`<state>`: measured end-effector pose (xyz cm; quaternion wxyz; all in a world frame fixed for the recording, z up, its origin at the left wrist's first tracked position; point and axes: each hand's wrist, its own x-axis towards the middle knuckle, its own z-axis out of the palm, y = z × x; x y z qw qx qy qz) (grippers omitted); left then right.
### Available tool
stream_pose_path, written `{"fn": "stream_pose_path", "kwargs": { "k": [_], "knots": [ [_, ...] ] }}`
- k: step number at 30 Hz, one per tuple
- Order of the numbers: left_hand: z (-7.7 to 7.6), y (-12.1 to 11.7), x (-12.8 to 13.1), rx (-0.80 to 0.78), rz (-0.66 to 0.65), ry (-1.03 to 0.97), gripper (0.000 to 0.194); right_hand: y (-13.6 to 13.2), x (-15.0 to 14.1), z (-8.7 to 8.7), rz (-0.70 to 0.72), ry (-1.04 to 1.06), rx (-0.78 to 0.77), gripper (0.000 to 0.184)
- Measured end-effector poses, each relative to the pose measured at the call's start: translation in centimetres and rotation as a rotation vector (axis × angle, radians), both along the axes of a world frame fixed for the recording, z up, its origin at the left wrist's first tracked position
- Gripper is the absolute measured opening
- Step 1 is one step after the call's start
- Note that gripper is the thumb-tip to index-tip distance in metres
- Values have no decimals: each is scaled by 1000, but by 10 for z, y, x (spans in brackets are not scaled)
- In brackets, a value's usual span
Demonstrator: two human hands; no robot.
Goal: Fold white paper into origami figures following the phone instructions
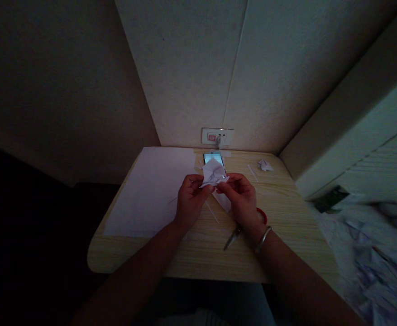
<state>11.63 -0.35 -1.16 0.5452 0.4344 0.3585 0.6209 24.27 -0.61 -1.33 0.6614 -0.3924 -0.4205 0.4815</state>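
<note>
Both of my hands hold a small crumpled piece of white paper (213, 174) above a light wooden table (286, 226). My left hand (191, 199) pinches its left side with closed fingers. My right hand (241, 195) pinches its right side; a metal bangle sits on that wrist. Under my right hand lie scissors (234, 235) with red handles, partly hidden by the wrist. A white paper scrap (224, 203) lies on the table below the hands.
A large white sheet (150, 190) covers the table's left part. A lit phone (213, 158) lies at the back, plugged into a wall socket (217, 136). A crumpled paper ball (265, 165) and thin paper strips lie nearby. Bedding (371, 253) is at the right.
</note>
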Motion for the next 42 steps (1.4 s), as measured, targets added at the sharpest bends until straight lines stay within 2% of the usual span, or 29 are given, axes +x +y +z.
{"fn": "stream_pose_path", "kwargs": {
  "k": [6, 11, 15, 25, 31, 36, 42],
  "knots": [
    [3, -1, -2, 26, 20, 24, 31, 0, 1, -3, 12, -59, -6, 21],
    [-7, 1, -5, 74, -54, 4, 23, 0, 2, -1, 22, -23, 12, 22],
    [-13, 3, -4, 41, -63, -24, 22, 2, 2, -2, 23, 28, -6, 24],
    [-8, 7, -1, -93, 8, -45, 35, 5, 2, -4, 102, 76, -150, 24],
    [-4, 5, -1, -63, -26, -183, 26, 5, 3, -2, 72, 181, -183, 28],
    [-6, 3, 0, -50, -22, -68, 20, 5, 3, 1, 78, 217, -189, 27],
    [-5, 4, -1, -66, 23, 29, 20, 5, 2, 2, 108, 154, -180, 23]
  ]
}}
